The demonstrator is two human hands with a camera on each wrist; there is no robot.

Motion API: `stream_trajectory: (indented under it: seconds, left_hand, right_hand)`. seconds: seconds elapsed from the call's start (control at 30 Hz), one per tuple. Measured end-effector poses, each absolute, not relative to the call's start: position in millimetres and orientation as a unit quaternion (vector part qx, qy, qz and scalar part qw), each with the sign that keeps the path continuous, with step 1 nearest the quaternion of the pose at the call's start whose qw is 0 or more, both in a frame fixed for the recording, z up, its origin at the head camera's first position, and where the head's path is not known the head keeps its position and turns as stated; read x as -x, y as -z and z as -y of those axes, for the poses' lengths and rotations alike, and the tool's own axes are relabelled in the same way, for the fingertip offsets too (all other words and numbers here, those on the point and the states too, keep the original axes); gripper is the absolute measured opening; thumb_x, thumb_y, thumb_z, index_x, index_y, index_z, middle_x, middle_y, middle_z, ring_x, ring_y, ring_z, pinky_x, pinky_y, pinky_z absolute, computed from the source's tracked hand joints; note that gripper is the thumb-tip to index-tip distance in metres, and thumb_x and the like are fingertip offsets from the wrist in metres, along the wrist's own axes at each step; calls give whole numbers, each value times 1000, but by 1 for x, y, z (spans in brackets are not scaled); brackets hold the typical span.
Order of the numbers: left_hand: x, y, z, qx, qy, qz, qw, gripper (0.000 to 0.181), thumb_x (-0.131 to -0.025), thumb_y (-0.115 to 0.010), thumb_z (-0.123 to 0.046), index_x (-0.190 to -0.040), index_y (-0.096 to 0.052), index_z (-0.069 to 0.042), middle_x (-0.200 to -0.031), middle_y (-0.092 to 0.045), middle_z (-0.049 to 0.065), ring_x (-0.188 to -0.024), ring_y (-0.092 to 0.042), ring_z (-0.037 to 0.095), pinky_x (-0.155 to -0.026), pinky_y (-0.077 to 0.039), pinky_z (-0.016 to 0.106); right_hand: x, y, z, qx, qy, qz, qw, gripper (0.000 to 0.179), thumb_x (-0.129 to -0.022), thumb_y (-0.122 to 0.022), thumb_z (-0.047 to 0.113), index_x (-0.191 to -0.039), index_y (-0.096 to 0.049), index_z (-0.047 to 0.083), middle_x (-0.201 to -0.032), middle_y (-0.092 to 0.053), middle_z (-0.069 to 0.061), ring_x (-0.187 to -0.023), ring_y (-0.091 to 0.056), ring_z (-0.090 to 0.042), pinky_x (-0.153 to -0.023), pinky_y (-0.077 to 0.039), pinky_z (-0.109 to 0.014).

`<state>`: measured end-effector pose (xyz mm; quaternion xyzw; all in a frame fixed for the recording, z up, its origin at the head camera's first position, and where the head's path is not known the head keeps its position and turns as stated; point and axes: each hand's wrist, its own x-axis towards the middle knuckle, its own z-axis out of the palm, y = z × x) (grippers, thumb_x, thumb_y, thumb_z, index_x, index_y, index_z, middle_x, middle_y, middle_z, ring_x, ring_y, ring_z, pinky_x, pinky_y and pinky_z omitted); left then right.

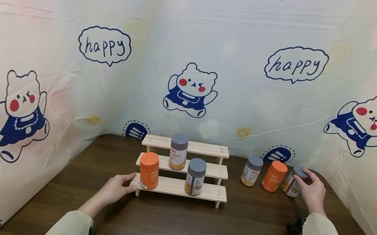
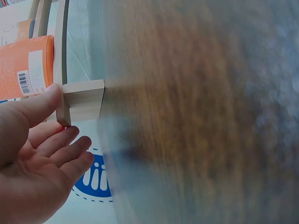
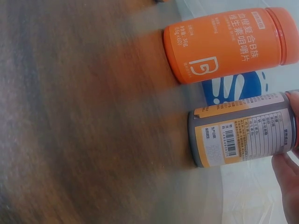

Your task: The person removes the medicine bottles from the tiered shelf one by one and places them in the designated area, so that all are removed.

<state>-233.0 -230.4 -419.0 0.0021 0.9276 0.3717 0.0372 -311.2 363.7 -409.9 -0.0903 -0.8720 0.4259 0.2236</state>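
Observation:
A three-step wooden display stand (image 1: 179, 187) stands on the table. My left hand (image 1: 115, 190) holds the left end of its lowest step, thumb on the top face and index fingertip at the board's end; the other fingers are loosely bent. Nearest that hand is an orange supplement jar (image 1: 149, 171) on the lowest step. A grey-lidded jar (image 1: 195, 177) is to its right, and another grey-lidded jar (image 1: 178, 152) occupies the middle step. Over on the right, my right hand (image 1: 313, 192) grips the lid of a grey-lidded jar (image 3: 238, 133), which is upright with its barcode label showing.
Beside the gripped jar stand an orange jar (image 1: 274, 177) and a further grey-lidded jar (image 1: 251, 171), in a row right of the stand. The dark wooden table (image 1: 195, 229) is bordered at the back and sides by a printed cloth (image 1: 233, 99).

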Motion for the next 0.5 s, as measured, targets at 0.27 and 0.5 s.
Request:
stream_trajectory:
  seconds: [0.27,0.5]
  left_hand:
    - [234,420,231,-11,-368,-929,32,65,-87,-63,-34,-137,-40,1,-133,-42,28,-121,-38,44,-92,-33,59]
    - [235,420,230,-9,-367,-929,33,64,-87,-63,-32,-137,-39,2,-134,-41,27,-121,-38,44,-93,-33,59]
  right_hand:
    - [310,411,-365,83,-420,874,230,53,-92,-57,28,-134,-44,-2,-125,-47,-30,-109,-48,-41,-88,-41,-54]
    - [309,410,-364,84,-438,868,217,57,-91,-57,31,-136,-42,-1,-130,-43,-31,-114,-45,-43,-90,-39,-55]
